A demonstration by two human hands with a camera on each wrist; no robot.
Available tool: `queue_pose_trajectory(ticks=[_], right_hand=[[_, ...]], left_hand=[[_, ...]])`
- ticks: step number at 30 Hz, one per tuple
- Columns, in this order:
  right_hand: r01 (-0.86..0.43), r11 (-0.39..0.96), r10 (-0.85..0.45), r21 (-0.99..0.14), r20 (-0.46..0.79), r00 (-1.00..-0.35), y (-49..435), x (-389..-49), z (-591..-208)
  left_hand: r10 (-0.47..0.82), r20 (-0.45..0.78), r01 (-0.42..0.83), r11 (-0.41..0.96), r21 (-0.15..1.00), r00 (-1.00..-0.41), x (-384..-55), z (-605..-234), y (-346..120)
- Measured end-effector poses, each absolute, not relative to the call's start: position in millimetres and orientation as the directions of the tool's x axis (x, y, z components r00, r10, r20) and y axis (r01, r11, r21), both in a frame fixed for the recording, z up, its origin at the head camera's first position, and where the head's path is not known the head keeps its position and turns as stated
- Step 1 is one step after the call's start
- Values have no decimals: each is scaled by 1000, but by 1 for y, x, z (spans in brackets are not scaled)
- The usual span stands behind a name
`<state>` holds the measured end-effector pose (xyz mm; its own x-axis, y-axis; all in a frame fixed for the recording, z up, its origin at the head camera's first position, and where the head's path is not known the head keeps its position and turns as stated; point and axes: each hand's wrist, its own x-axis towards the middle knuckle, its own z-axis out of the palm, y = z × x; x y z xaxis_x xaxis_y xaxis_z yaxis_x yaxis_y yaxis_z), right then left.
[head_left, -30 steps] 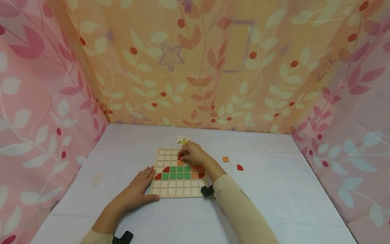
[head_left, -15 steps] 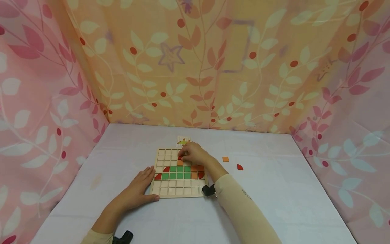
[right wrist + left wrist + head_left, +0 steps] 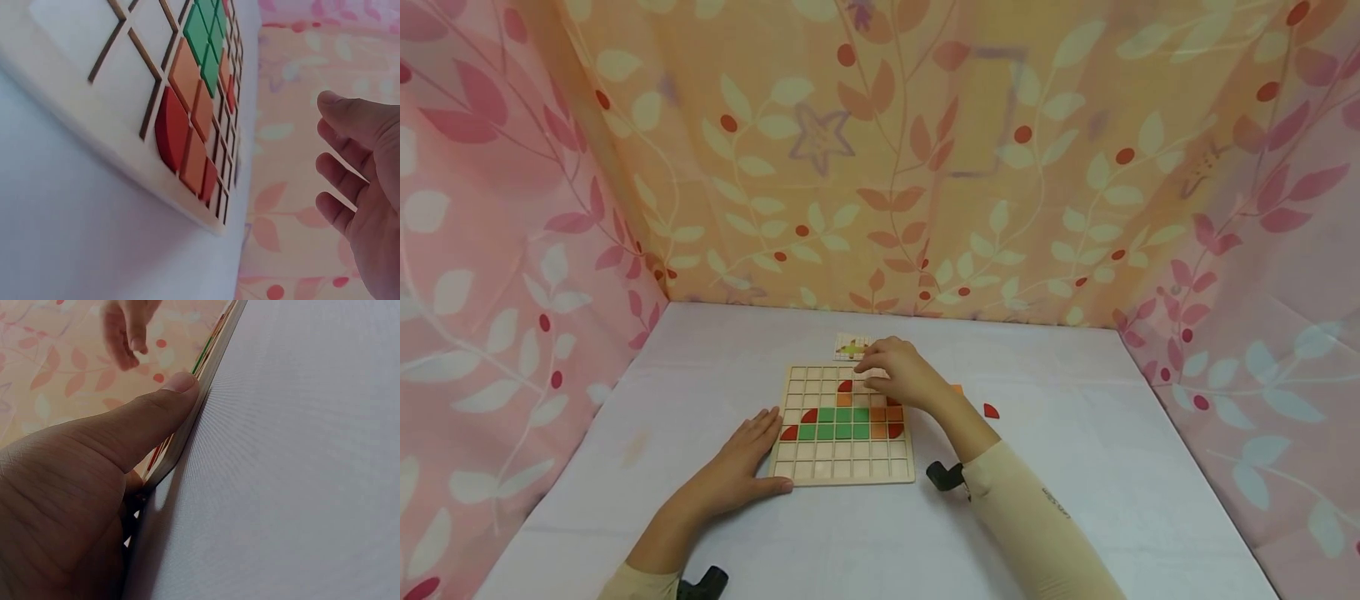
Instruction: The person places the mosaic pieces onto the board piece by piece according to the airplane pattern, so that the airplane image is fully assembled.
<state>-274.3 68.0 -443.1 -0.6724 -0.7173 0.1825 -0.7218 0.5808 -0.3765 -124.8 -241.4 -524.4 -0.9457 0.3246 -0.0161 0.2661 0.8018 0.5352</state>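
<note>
A wooden grid board [image 3: 842,472] lies on the table. Green square tiles [image 3: 835,432], orange tiles [image 3: 877,431] and red quarter-round tiles [image 3: 789,432] fill some of its cells. Higher up sits one red quarter-round tile [image 3: 845,386], just above an orange square [image 3: 844,400]. My left hand [image 3: 737,467] rests against the board's left side with fingers extended, its thumb [image 3: 150,419] lying along the near edge. Over the board's upper right hovers my right hand [image 3: 906,377], holding nothing; the right wrist view shows its fingers [image 3: 337,169] loosely bent and apart from the tiles.
A small printed card [image 3: 850,347] lies behind the board. To the right are a loose red quarter-round tile [image 3: 992,411] and an orange tile [image 3: 957,389], partly hidden by the right arm. Floral curtains [image 3: 887,208] border the white table [image 3: 1060,467].
My right hand has let go of the red quarter-round tile above the orange square and moved off to the right, its fingers spreading. The left hand stays where it was.
</note>
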Motion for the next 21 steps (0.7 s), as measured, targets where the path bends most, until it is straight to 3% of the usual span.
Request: queue_pose_trajectory(ticks=[9,21], right_hand=[[-722,602,-676,-341,264,-688,106,-261,-433],[-650,658,-590,-380,276,-759,154,-262,-443]], left_hand=[[320,-21,259,802,538,-947,-124,-523,-241],[321,-19,261,803,536,-947,-125,-525,-241]])
